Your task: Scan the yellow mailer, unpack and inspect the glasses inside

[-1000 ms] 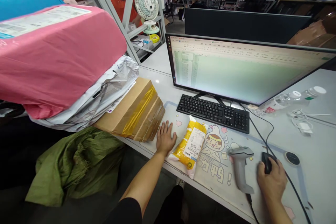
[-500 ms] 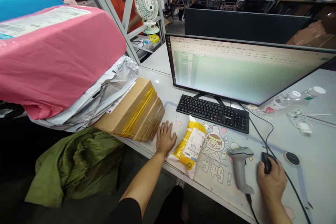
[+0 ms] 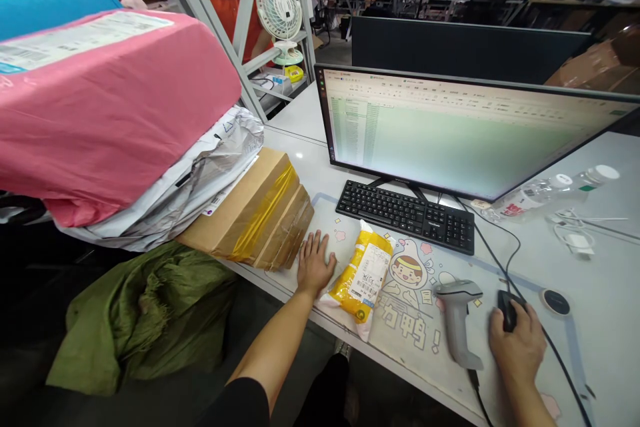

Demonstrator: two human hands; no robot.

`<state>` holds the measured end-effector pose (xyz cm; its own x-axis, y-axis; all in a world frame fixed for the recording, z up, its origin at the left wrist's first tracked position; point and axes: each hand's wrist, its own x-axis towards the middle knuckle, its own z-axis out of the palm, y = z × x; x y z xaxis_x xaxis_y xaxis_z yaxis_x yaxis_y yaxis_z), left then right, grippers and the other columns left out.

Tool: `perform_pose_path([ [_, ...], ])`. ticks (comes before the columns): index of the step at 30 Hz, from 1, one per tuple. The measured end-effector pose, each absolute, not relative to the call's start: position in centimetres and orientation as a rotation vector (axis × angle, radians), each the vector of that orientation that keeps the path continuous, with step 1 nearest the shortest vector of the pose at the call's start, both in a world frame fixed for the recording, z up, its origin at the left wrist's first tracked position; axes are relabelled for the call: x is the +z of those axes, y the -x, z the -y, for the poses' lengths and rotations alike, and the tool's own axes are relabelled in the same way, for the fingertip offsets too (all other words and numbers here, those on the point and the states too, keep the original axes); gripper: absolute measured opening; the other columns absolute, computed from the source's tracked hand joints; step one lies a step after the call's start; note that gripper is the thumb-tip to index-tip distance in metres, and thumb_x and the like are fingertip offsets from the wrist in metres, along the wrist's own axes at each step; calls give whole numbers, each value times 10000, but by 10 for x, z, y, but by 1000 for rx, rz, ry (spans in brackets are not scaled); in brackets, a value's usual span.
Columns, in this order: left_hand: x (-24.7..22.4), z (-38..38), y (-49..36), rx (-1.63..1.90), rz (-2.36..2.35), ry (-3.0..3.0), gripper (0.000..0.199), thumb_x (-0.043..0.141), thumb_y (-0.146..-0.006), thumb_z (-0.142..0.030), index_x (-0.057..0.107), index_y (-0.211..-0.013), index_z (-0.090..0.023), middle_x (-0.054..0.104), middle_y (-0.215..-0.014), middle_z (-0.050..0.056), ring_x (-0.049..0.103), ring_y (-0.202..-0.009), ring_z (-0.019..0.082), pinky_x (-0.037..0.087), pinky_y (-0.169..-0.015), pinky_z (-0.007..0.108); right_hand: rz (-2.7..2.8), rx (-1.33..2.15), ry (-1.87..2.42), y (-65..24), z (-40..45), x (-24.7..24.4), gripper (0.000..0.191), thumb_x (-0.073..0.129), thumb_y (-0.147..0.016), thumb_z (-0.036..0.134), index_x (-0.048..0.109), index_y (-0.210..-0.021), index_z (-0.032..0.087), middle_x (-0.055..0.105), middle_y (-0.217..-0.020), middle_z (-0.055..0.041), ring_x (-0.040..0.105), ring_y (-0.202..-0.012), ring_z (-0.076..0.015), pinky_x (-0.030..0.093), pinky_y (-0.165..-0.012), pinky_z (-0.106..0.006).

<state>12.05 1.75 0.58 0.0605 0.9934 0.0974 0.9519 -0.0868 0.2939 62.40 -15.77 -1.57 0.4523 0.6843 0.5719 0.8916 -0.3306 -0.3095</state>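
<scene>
My left hand (image 3: pixel 315 264) lies flat on the desk mat with its fingers spread, between a taped cardboard box (image 3: pixel 260 213) and a yellow and white packet (image 3: pixel 367 270). The packet carries a white barcode label with handwriting on it. My right hand (image 3: pixel 520 343) is wrapped over a black computer mouse (image 3: pixel 509 310) on the right side of the mat. Left of the mouse lies a grey barcode scanner (image 3: pixel 457 320), its cable running off the near edge. Beyond the packet sits a black keyboard (image 3: pixel 405 213), in front of a monitor (image 3: pixel 450 137) showing a spreadsheet.
On the left, a big pink parcel (image 3: pixel 125 107) rests on white plastic parcels (image 3: pixel 200 180) and the box. A green sack (image 3: pixel 150 320) lies below the desk edge. Plastic bottles (image 3: pixel 535 197) and a white cable (image 3: pixel 575 233) are at right. Behind the metal frame are a fan (image 3: pixel 279 8) and a person in orange (image 3: pixel 223 10).
The person in orange behind the frame has shifted slightly to the right. My hands, the packet, the scanner and the mouse stay where they were.
</scene>
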Motion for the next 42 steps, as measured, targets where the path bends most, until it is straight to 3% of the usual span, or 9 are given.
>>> perform_pose_path([
  [22,9,-17,-121,381,-2026,-2189,615,533,-1055,-348,563,-1648,-186,369,-1793,91,329,-1683,325,286,-1392,541,1321,-493,2110,-624,156,-14,605,607,-958,476,713,-1389,64,645,-1488,-288,664,-1288,-436,526,-1043,-567],
  [42,3,-18,-120,414,-2024,-2195,614,539,-1046,-352,573,-1641,-202,384,-1791,90,334,-1680,326,283,-1389,531,1322,-514,2113,-624,157,-16,615,584,-990,498,709,-1395,52,631,-1519,-293,662,-1325,-453,531,-1059,-572],
])
